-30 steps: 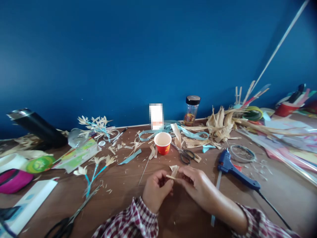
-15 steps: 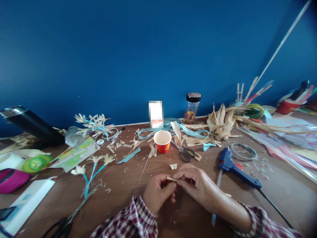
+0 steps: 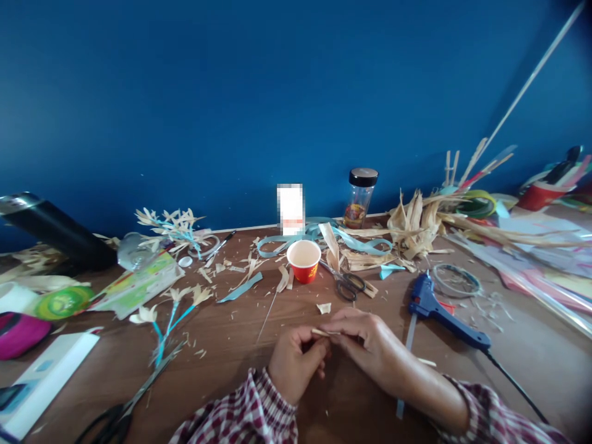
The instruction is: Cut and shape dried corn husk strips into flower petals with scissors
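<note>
Pinched between fingertips, a thin strip (image 3: 319, 332) is being held by the left hand (image 3: 293, 361) on one side and by the right hand (image 3: 370, 345) on the other, with the thumbs being pressed close to the fingers. It is being held up between the two hands, on the near side of the red cup (image 3: 304, 272), while a small scrap (image 3: 324, 308) is lying on the table (image 3: 222, 394) just beyond the fingers. Part of the strip is being hidden, so whether it is being rolled, folded or only held cannot be told. By the look of it, a small shaping step is being done with fingertips alone, as no tool is being held. For the next move, a light, steady pinch is being called for on both sides, since something so thin could be cracked or dropped. Neither the glue gun (image 3: 425, 302), lying to the right, nor the scissors (image 3: 350, 287) beside the cup are being touched. Flowers (image 3: 169, 311) are lying to the left, well apart.
</note>
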Demonstrator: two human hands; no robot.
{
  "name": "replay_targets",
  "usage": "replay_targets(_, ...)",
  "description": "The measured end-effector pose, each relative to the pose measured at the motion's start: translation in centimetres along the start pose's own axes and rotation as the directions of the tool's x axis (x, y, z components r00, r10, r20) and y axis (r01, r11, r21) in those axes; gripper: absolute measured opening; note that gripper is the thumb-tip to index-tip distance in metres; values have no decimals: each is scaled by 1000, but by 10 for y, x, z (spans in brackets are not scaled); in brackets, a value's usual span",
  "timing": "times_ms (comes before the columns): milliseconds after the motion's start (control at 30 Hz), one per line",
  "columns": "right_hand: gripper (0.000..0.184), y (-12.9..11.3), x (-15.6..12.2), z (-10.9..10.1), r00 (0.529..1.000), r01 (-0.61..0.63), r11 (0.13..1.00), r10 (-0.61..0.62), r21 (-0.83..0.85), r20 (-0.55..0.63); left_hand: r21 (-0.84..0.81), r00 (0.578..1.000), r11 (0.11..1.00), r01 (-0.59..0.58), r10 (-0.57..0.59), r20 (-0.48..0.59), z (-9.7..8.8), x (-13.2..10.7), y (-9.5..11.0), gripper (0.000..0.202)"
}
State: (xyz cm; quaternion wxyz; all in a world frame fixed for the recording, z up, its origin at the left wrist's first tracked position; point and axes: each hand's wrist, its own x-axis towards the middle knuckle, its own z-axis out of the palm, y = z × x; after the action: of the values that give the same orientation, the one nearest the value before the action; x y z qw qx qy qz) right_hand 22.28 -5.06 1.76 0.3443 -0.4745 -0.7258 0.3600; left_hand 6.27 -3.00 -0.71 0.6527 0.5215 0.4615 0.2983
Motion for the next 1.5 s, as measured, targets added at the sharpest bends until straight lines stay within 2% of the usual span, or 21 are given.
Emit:
replay_targets(333,27,-2,-3,3,993,-24,992,9,-126,-121,51,998,997,-59,57,32,-3,-7,2,28)
replay_targets(467,28,7,-1,-9,989,-47,960,5,-275,-151,80,995,993,-82,78,55,-1,-15,7,29)
replay_targets(533,28,14,2,-21,972,-91,923,0,-373,-236,66,991,993,-97,91,95,2,-19,8,29)
replay_targets(567,27,17,4,-27,945,-127,906,-12,-403,-326,41,988,995,-92,86,124,2,-19,8,29)
replay_targets(633,28,20,6,-34,896,-142,911,-48,-387,-442,-39,996,998,-51,54,69,2,-16,5,31)
replay_targets(667,27,19,7,-35,889,-123,929,-54,-350,-455,-84,999,996,-21,24,42,1,-12,3,32)
replay_targets(733,30,13,6,-31,912,-91,967,-14,-237,-409,-185,999,983,16,-22,-30,-2,-4,-2,31)
replay_targets(800,34,6,3,-22,953,-102,989,65,-110,-297,-221,997,975,31,-46,-66,-5,2,-5,31)
replay_targets(900,36,-3,-1,-10,980,-150,989,151,17,-131,-153,997,988,13,-24,-72,-4,3,-5,31)
replay_targets(1033,29,-5,-1,-5,991,-134,990,135,35,-7,6,999,999,-34,34,-27,0,-4,-3,26)
replay_targets(1167,20,-5,1,-4,993,-112,988,107,107,57,97,998,994,-54,55,-15,3,-9,-6,23)
replay_targets(1300,27,-10,0,-1,986,-137,982,123,131,112,90,999,996,-29,31,-15,4,-9,-9,23)
replay_targets(1400,28,-13,-2,1,986,-146,985,137,97,95,75,999,997,-32,32,7,2,-9,-9,25)
replay_targets(1500,30,-5,-1,-2,986,-160,987,158,23,51,96,998,994,-48,44,39,1,-12,-6,29)
